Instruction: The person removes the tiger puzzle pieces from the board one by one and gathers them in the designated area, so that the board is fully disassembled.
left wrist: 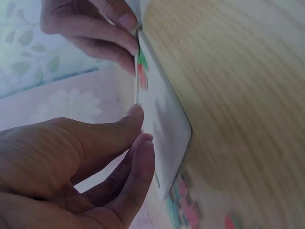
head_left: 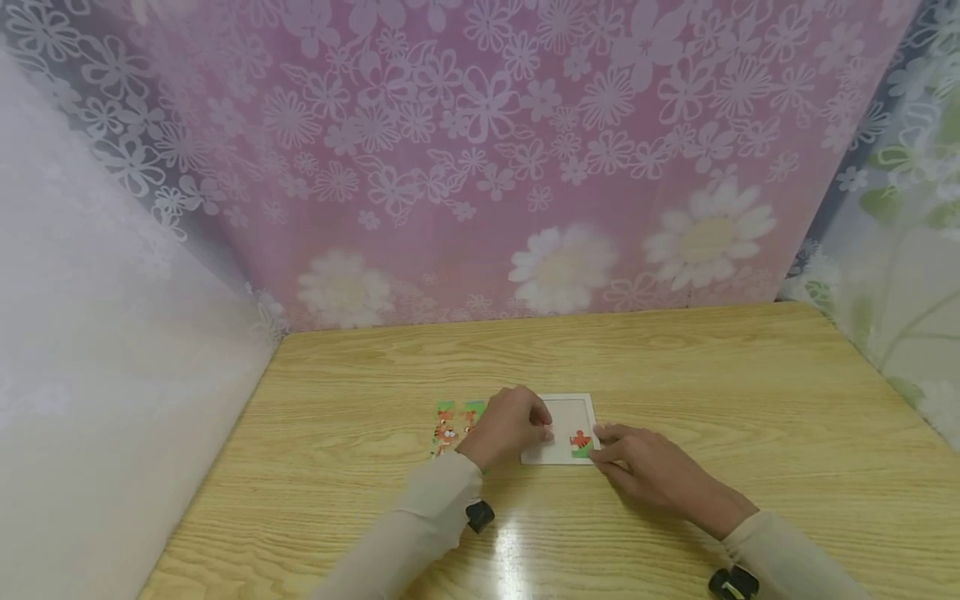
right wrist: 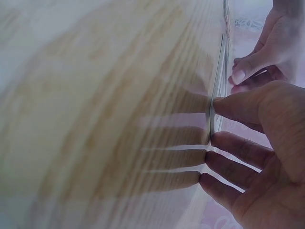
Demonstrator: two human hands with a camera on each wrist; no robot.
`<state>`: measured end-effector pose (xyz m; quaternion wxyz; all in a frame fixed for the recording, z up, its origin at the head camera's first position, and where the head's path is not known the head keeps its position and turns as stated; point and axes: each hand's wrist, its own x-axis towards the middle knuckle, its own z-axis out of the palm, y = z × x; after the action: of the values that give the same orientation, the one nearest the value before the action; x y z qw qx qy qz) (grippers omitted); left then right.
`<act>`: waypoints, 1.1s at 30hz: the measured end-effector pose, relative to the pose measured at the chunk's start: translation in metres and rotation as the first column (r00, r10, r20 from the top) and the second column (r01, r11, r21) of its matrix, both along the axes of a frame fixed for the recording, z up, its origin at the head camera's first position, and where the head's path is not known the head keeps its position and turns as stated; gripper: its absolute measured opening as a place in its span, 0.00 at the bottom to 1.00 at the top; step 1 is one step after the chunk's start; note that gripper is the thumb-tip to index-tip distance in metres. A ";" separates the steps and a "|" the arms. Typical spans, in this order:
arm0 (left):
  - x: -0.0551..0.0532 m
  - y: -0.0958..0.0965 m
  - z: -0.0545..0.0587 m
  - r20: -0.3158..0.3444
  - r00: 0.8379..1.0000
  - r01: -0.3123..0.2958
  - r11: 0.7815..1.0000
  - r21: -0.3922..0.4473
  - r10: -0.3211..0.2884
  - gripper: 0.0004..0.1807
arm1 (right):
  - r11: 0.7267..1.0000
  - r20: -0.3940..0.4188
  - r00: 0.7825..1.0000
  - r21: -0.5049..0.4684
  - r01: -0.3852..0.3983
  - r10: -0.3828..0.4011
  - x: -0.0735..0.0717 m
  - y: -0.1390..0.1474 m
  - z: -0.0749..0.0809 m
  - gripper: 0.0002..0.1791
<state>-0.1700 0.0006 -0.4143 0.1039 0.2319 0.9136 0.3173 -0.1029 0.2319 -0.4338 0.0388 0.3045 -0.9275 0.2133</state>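
A white, shallow puzzle board (head_left: 567, 414) with a raised rim lies on the table. One orange-and-green jigsaw piece (head_left: 581, 442) sits in its near right corner. My right hand (head_left: 660, 471) grips the board's right edge between thumb and fingers. Over the board's left part, my left hand (head_left: 513, 425) has thumb and fingertips brought together. A sliver of red between those tips, in the left wrist view, looks like a puzzle piece (left wrist: 143, 130) seen edge-on; most of it is hidden. Left of the board lie several tiger-picture jigsaw pieces (head_left: 446, 429), partly covered by the left hand and wrist.
The wood-grain table (head_left: 360, 500) reaches back to a pink flowered curtain (head_left: 450, 208). A pale curtain (head_left: 112, 333) hangs along the left side and a leafy one (head_left: 900, 275) along the right. Dark devices are strapped to both wrists.
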 end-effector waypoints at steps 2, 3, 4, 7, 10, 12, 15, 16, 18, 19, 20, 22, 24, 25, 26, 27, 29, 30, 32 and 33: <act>0.001 0.007 -0.001 0.007 1.000 0.008 1.000 -0.006 -0.008 0.04 | 1.000 0.002 1.000 0.001 -0.002 0.002 0.000 0.000 0.000 0.08; 0.001 0.011 -0.002 0.013 1.000 0.014 1.000 -0.009 -0.014 0.05 | 1.000 0.000 1.000 0.000 -0.003 0.003 0.000 0.000 0.000 0.08; 0.002 0.013 -0.003 0.019 1.000 0.020 1.000 -0.015 -0.020 0.05 | 1.000 -0.002 1.000 -0.002 -0.005 0.005 0.000 0.000 0.000 0.08; 0.003 0.021 -0.005 0.033 0.999 0.043 0.999 -0.025 -0.042 0.07 | 1.000 -0.006 1.000 -0.010 -0.011 0.011 0.000 0.000 0.001 0.08; 0.004 0.027 -0.005 0.052 0.997 0.058 0.998 -0.023 -0.057 0.07 | 1.000 -0.006 1.000 -0.019 -0.015 0.015 0.000 0.001 0.001 0.08; 0.006 0.029 -0.005 0.070 0.996 0.061 0.998 -0.010 -0.060 0.06 | 1.000 -0.005 1.000 -0.021 -0.023 0.023 0.000 0.001 0.000 0.09; 0.007 0.031 -0.006 0.096 0.994 0.052 0.999 0.009 -0.053 0.05 | 0.999 -0.009 1.000 -0.019 -0.030 0.030 0.000 0.002 -0.001 0.09; 0.008 0.032 -0.007 0.102 0.994 0.049 0.999 0.012 -0.050 0.05 | 0.999 -0.009 0.999 -0.021 -0.031 0.031 0.000 0.002 -0.002 0.09; 0.008 0.032 -0.008 0.106 0.993 0.043 0.999 0.014 -0.044 0.06 | 0.999 -0.007 1.000 -0.026 -0.028 0.028 0.000 0.003 -0.002 0.09; 0.007 0.033 -0.009 0.106 0.994 0.041 0.999 0.012 -0.042 0.06 | 0.999 -0.005 1.000 -0.029 -0.027 0.027 -0.001 0.003 -0.002 0.09; 0.007 0.033 -0.010 0.103 0.994 0.040 0.999 0.009 -0.041 0.06 | 0.999 -0.005 1.000 -0.033 -0.028 0.027 -0.001 0.003 -0.002 0.09; 0.006 0.032 -0.012 0.102 0.994 0.041 0.999 0.008 -0.042 0.06 | 0.999 -0.005 1.000 -0.040 -0.031 0.031 -0.001 0.004 -0.002 0.09; 0.005 0.032 -0.013 0.106 0.993 0.043 0.999 0.011 -0.044 0.06 | 0.999 -0.014 0.999 -0.040 -0.034 0.034 -0.001 0.005 -0.002 0.09; 0.004 0.032 -0.013 0.108 0.993 0.044 0.999 0.012 -0.045 0.06 | 0.999 -0.015 0.999 -0.038 -0.037 0.036 0.000 0.005 -0.002 0.10; 0.004 0.032 -0.014 0.109 0.993 0.045 0.999 0.014 -0.046 0.06 | 0.999 -0.016 0.999 -0.037 -0.039 0.039 0.000 0.006 -0.002 0.10; 0.004 0.032 -0.014 0.110 0.993 0.045 0.999 0.015 -0.046 0.06 | 0.999 -0.012 0.999 -0.035 -0.041 0.041 0.000 0.007 -0.002 0.11; 0.003 0.031 -0.014 0.110 0.993 0.046 0.999 0.015 -0.048 0.06 | 0.998 0.004 0.999 -0.029 -0.048 0.048 0.000 0.008 -0.002 0.12; 0.003 0.031 -0.014 0.108 0.993 0.047 0.999 0.015 -0.049 0.06 | 0.998 0.013 0.999 -0.029 -0.052 0.052 0.000 0.009 -0.001 0.12; 0.003 0.031 -0.015 0.110 0.993 0.048 0.999 0.014 -0.050 0.06 | 0.998 0.029 0.998 -0.022 -0.059 0.060 0.000 0.010 -0.001 0.13; 0.003 0.031 -0.015 0.111 0.993 0.047 0.999 0.014 -0.048 0.06 | 0.998 0.033 0.997 -0.019 -0.063 0.064 0.000 0.011 -0.001 0.13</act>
<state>-0.1666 0.0319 -0.4291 0.1611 0.2362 0.8989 0.3322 -0.1029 0.2427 -0.4346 0.0193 0.3298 -0.9159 0.2280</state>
